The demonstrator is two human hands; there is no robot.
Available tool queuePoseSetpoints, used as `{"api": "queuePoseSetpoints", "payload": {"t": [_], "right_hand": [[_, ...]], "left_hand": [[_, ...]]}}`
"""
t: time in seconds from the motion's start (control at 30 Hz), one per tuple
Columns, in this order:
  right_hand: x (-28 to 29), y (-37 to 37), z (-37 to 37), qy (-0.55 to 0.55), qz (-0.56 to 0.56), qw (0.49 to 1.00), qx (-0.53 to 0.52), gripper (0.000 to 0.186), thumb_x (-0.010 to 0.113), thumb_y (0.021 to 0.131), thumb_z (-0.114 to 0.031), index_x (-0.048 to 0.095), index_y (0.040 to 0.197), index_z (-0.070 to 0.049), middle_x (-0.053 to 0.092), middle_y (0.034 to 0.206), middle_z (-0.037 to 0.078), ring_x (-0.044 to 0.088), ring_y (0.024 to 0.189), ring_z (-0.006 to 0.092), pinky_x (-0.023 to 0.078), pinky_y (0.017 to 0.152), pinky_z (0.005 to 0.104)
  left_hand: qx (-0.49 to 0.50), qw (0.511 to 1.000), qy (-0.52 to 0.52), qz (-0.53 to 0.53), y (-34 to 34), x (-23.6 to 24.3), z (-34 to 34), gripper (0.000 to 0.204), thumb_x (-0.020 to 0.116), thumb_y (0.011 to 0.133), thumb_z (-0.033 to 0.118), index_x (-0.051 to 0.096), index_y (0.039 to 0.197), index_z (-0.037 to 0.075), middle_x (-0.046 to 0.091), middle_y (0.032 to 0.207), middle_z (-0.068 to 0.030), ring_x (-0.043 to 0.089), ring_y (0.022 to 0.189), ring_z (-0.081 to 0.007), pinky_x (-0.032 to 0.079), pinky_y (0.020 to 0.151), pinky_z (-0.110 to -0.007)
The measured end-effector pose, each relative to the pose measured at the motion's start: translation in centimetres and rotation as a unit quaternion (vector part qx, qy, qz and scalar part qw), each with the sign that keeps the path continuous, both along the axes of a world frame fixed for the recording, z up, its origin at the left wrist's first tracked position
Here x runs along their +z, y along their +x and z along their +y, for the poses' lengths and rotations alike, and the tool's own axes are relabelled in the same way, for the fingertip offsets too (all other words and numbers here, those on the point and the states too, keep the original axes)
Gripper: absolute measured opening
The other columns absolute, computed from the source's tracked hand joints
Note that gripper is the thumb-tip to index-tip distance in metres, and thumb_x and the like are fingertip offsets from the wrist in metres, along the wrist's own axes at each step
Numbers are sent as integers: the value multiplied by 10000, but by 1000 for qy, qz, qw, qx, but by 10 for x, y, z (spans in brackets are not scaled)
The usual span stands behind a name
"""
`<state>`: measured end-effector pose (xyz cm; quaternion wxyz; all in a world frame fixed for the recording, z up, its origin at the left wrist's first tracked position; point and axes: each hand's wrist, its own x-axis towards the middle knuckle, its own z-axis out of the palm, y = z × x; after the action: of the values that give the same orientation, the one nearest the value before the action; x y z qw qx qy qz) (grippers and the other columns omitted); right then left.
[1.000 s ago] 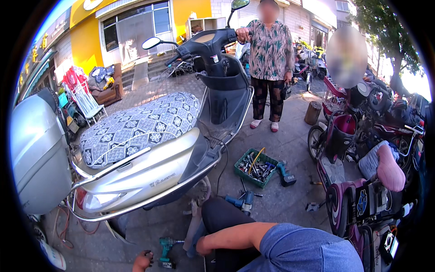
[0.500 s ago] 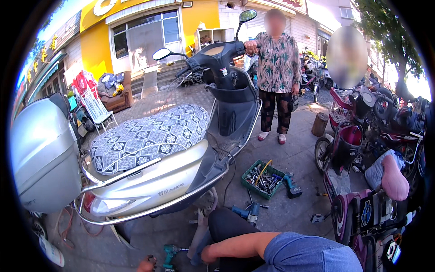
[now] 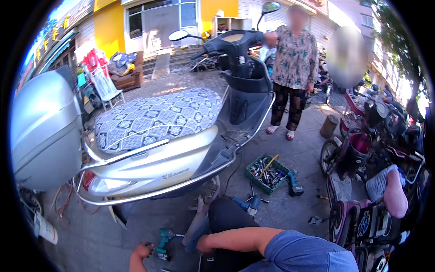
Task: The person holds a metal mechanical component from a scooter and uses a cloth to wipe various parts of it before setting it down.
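Observation:
My left hand [image 3: 143, 250] is low over the pavement with its fingers curled. Whatever it may hold is too small to make out. Just right of it a teal cordless impact driver [image 3: 164, 240] lies on the ground, its shaft pointing right. My right hand [image 3: 205, 245] is closed at the lower end of a grey tube with a curved pipe, which looks like an exhaust muffler [image 3: 195, 231]; its fingers are partly hidden. The muffler slants beside my dark-trousered knee, below a silver scooter [image 3: 154, 167] with a patterned seat cover [image 3: 158, 119].
Beyond my knee are a blue power tool [image 3: 250, 206], a green basket of sockets and tools [image 3: 266, 174] and another cordless tool [image 3: 295, 185]. A person [image 3: 297, 59] stands by the handlebar, one hand on it. Parked electric bikes [image 3: 358, 199] crowd the right. A white bucket [image 3: 46, 230] lies left.
The view has tipped down, so the ground things sit higher and more of my left forearm shows. Both hands keep about the same places beside the impact driver and muffler.

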<state>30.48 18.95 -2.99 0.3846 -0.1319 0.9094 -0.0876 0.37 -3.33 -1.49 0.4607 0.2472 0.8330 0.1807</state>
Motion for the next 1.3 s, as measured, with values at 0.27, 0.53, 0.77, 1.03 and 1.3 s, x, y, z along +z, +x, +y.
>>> {"api": "queuePoseSetpoints", "payload": {"t": [0.27, 0.53, 0.77, 1.03, 1.3], "right_hand": [[-20, -11, 14, -14, 66, 998, -10, 337, 640, 938, -300, 764, 1179, -100, 717, 1252, 102, 653, 1193, 329, 500, 971, 495], [-7, -6, 11, -11, 33, 999, -7, 302, 656, 938, -298, 777, 1139, -108, 730, 1208, 118, 677, 1138, 319, 518, 924, 496], [-23, -5, 14, -45, 64, 997, -25, 291, 643, 957, -320, 785, 1102, -113, 742, 1172, 110, 685, 1116, 331, 533, 885, 506], [-9, -10, 9, 5, 50, 998, 46, 301, 616, 968, -323, 776, 1124, -121, 739, 1185, 112, 684, 1125, 340, 540, 904, 506], [4, 3, 3, -17, 54, 997, -59, 308, 600, 964, -298, 779, 1098, -87, 738, 1183, 139, 696, 1101, 346, 550, 904, 485]], "left_hand": [[8, 998, 53, -22, -13, -1, 29, 677, 632, 1016, 341, 311, 1550, 77, 700, 1006, -201, 710, 775, -290, 573, 631, -421], [43, 995, 72, 46, 11, 7, 21, 618, 655, 986, 361, 453, 1492, 69, 719, 925, -167, 702, 723, -259, 570, 612, -415], [-43, 998, -28, 26, 2, 7, 28, 453, 605, 1016, 348, 633, 1297, -5, 724, 1012, -134, 687, 854, -246, 564, 704, -405], [6, 1000, 17, 16, 16, 25, 25, 563, 620, 1010, 319, 466, 1474, 39, 727, 1007, -177, 708, 839, -251, 578, 692, -406], [45, 997, 35, 52, 35, 54, 31, 726, 632, 989, 375, 335, 1580, 77, 720, 1086, -209, 719, 875, -272, 586, 731, -415]]}}
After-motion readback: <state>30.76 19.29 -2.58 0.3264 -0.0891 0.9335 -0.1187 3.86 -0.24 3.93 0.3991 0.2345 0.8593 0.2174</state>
